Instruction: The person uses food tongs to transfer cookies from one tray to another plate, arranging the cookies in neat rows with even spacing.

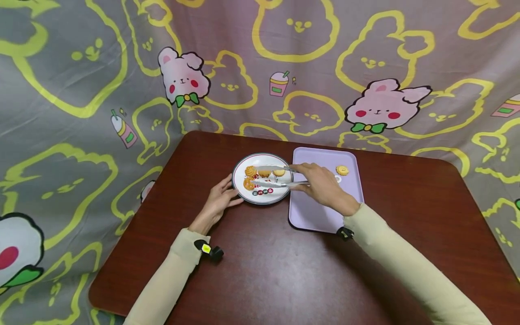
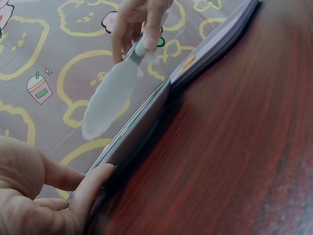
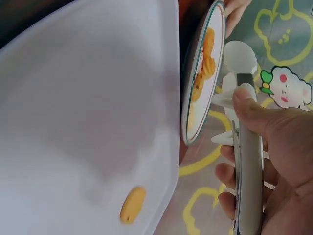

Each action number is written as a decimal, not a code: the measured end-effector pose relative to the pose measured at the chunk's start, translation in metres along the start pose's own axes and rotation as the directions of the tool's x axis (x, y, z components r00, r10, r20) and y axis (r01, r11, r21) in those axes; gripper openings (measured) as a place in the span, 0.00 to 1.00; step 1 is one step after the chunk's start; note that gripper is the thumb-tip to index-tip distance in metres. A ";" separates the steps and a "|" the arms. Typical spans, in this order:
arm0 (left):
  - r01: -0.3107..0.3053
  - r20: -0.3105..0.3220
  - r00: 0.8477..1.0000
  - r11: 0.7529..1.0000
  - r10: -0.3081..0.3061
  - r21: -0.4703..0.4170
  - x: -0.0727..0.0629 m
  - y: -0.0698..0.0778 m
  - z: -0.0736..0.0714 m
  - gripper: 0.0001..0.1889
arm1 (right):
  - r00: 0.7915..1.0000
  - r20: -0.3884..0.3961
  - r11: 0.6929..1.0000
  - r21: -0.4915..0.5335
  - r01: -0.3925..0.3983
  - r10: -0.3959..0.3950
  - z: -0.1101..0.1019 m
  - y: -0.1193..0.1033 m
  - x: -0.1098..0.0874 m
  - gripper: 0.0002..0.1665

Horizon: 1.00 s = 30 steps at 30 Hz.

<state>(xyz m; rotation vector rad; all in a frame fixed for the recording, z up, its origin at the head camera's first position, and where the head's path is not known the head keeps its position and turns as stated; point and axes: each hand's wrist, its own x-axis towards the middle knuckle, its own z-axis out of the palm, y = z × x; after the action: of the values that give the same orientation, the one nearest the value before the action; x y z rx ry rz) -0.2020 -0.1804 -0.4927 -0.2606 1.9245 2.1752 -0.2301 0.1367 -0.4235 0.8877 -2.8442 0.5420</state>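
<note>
My left hand (image 1: 217, 198) grips the left rim of a round white plate (image 1: 260, 159), its thumb and fingers pinching the edge in the left wrist view. Several golden cookies (image 1: 250, 171) lie on the plate, swirled and round ones among them. A pair of tongs (image 3: 250, 166) with pale, broad tips is held in my right hand (image 1: 325, 186). In the head view the two tong arms stand apart over the plate, reaching leftward across the cookies. From the left wrist, the tong tips (image 2: 110, 100) appear above the plate's surface, with no cookie seen between them.
A lilac tray (image 1: 313, 216) lies right beside the plate, under my right forearm. One cookie (image 1: 342, 170) sits near its far right corner. Both stand on a dark red-brown table (image 1: 260, 266). A patterned curtain (image 1: 243, 58) hangs behind and to the left.
</note>
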 end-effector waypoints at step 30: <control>0.001 -0.008 1.000 1.000 -0.002 -0.022 0.001 -0.001 0.002 0.38 | 0.985 -0.054 0.981 -0.088 -0.171 0.167 -0.034 0.071 -0.077 0.38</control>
<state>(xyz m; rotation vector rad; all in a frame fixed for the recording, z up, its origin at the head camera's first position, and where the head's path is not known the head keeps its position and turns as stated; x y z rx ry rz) -0.2023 -0.1786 -0.4937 -0.2745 1.9044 2.1989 -0.2075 0.2442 -0.4301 0.6147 -2.8922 0.4381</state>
